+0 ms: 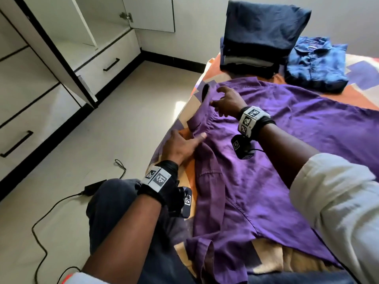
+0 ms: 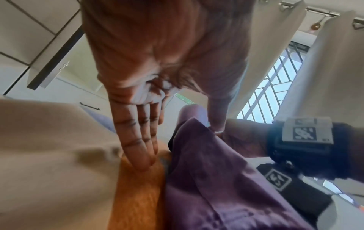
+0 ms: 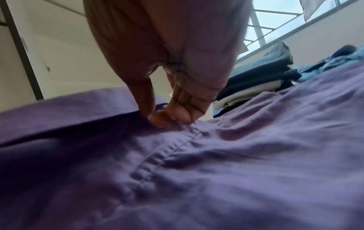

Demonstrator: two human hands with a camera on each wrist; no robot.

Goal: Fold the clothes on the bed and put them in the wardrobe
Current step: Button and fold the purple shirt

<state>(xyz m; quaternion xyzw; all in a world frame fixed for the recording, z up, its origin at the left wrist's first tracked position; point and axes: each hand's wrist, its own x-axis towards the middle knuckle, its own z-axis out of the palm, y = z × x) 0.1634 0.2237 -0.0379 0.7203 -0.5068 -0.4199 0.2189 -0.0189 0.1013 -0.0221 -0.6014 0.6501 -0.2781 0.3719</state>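
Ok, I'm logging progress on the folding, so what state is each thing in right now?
purple shirt: spread on the bed, unfolded
left hand: flat, fingers straight, at the shirt's edge
right hand: fingers curled, pinching shirt fabric
dark stack: folded, on the bed
blue shirt: folded, beside the stack
wardrobe door: open

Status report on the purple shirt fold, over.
Left hand flat, pressing bedsheet beside shirt edge. Right hand pinching purple shirt near collar. Shirt spread, unfolded. Wardrobe open; nothing blocking.
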